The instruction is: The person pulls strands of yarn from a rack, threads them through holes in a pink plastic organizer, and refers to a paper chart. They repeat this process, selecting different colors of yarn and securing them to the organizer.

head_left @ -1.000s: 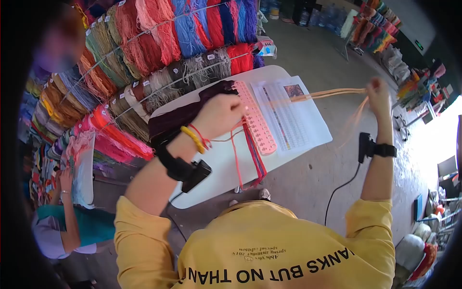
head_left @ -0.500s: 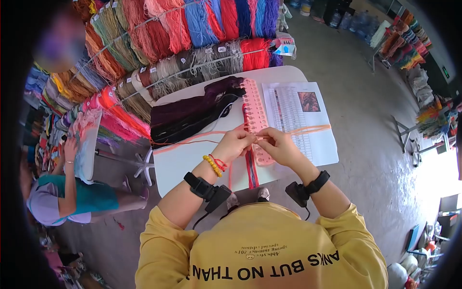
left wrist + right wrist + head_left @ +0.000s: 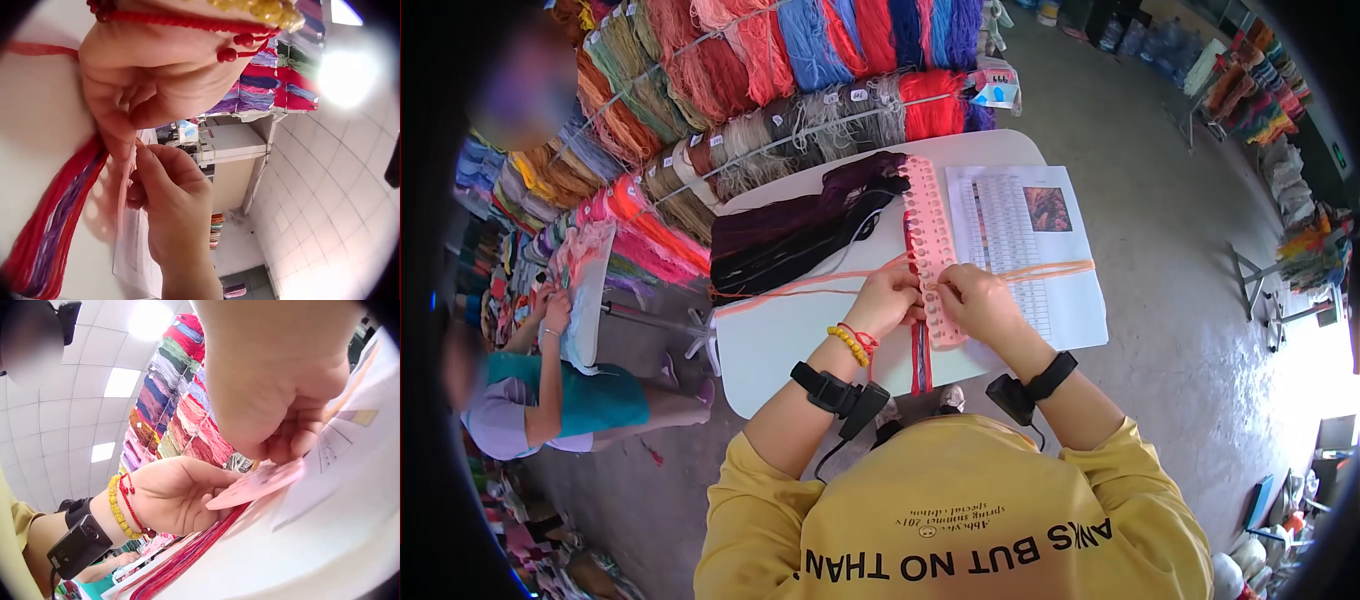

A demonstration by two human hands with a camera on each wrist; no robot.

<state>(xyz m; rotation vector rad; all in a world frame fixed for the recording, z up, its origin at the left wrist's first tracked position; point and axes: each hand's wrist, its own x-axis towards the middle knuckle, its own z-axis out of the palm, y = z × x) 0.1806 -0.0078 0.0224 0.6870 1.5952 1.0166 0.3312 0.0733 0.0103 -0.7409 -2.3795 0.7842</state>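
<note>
A pink thread card [image 3: 930, 225] with rows of holes lies on the white table [image 3: 765, 385], its near part tilted up in the right wrist view. My left hand [image 3: 890, 297] grips its left edge, thumb and fingers around the card. Across from it, my right hand [image 3: 982, 303] has curled fingertips at the card's holes, pinching peach thread [image 3: 139, 144]. Peach strands [image 3: 1050, 269] trail right over a printed chart [image 3: 1072, 300], and salmon strands [image 3: 800, 288] run off to the left. Red and purple thread [image 3: 187, 556] hangs from the card beside my left hand.
Dark purple and black skeins [image 3: 810, 225] lie on the table's left. Behind it stands a rack of coloured skeins [image 3: 820, 50]. Another person [image 3: 550, 390] works at a table on the left. A second rack [image 3: 1250, 85] stands far right.
My right hand has come in from far right, where it held the peach thread stretched out. Both hands met over the thread card, then moved slightly apart to its two sides.
</note>
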